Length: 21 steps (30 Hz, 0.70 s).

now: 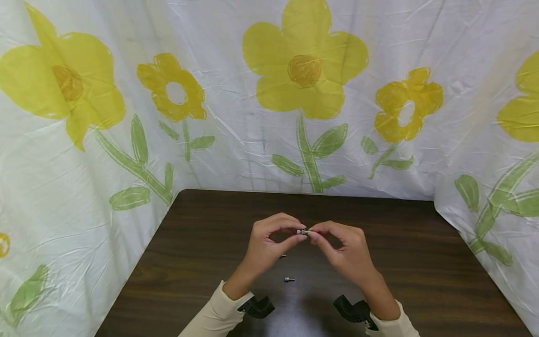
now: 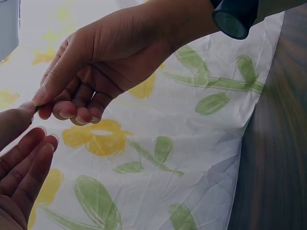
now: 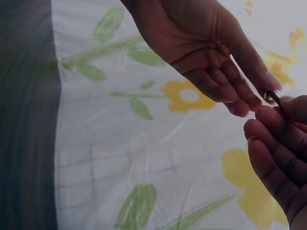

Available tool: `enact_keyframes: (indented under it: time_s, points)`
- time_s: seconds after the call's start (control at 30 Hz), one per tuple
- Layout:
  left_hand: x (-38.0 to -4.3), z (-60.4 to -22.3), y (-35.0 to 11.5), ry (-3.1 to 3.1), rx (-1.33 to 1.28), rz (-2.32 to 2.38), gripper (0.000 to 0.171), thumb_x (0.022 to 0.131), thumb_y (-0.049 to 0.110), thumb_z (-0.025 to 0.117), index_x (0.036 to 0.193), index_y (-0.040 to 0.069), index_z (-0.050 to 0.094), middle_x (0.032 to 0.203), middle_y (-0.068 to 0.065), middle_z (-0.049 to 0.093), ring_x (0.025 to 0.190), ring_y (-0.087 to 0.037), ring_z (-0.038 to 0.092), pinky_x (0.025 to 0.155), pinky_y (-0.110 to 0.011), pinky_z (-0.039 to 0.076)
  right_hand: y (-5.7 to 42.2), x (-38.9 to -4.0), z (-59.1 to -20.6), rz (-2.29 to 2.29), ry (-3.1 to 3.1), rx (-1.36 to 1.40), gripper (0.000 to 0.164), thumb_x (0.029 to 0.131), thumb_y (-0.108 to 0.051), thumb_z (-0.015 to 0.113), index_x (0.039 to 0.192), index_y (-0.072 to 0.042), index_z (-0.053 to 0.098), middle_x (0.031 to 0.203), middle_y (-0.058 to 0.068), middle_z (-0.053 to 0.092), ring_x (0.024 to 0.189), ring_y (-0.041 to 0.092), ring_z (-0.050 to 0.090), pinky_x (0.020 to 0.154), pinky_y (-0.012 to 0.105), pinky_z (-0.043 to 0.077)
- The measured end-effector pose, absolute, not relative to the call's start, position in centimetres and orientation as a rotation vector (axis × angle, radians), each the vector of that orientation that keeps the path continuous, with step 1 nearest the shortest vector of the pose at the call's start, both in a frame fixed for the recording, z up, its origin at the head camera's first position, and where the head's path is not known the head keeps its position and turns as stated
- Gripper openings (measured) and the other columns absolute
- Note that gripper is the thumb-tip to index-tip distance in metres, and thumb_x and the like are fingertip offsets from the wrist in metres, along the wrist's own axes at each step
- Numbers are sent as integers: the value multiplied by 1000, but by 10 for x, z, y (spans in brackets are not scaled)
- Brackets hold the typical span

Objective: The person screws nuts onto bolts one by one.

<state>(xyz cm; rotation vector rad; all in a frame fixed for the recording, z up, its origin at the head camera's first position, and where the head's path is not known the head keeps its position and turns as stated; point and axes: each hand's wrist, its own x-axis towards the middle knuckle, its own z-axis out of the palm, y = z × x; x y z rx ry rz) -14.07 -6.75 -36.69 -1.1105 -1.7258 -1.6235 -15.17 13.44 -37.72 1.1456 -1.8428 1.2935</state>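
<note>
A small silver bolt [image 1: 302,231] is held between my two hands above the dark table. My left hand [image 1: 269,238] pinches its thicker end between thumb and fingertips. My right hand [image 1: 347,245] pinches the thin end from the other side. The right wrist view shows the metal bolt [image 3: 272,96] bridging both sets of fingertips; whether a nut sits on it I cannot tell. On the table below lies another bolt [image 1: 288,279], its head to the left. A further small metal piece [image 1: 283,256] is partly hidden by the left hand.
The dark wood-grain table [image 1: 202,234] has rounded far corners. Behind it and along both sides hangs a white sheet [image 1: 236,154] with yellow flowers. Black wrist-worn devices [image 1: 258,307] sit at both cuffs, near the tabletop.
</note>
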Motion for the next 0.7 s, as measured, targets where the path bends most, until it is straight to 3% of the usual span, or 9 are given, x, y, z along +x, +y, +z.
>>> enact_keyframes:
  time_s: [0.23, 0.47, 0.6, 0.7]
  points:
    - [-138, -365, -67, -1764, -1067, -1629, 19, 79, -17, 75, 91, -4, 71, 86, -15, 70, 78, -19, 68, 66, -35, 61, 134, -152, -378, 1297, -1827, 1168, 10, 90, -3, 77, 98, -9, 74, 79, -1, 72, 67, 7, 67, 65, 19, 56]
    - [-139, -370, -68, -1804, -1036, -1620, 3, 90, -1, 75, 89, -2, 73, 81, -14, 72, 72, -17, 69, 62, -33, 60, 133, -152, -380, 1313, -1824, 1180, 10, 90, -3, 76, 98, -8, 74, 80, 1, 73, 68, 8, 68, 65, 19, 56]
    - [-148, -382, -69, -1756, -1040, -1651, 20, 89, 8, 78, 103, -5, 72, 92, -19, 73, 80, -24, 73, 65, -36, 62, 133, -152, -380, 1304, -1833, 1158, 5, 92, -8, 76, 98, -9, 74, 79, -1, 72, 68, 8, 67, 64, 19, 56]
    - [-155, -390, -69, -1679, -1080, -1633, 31, 81, 2, 83, 109, -5, 71, 100, -21, 72, 84, -28, 73, 66, -37, 62, 133, -153, -379, 1294, -1836, 1145, 4, 94, -12, 75, 97, -9, 74, 79, -2, 72, 67, 7, 67, 64, 18, 55]
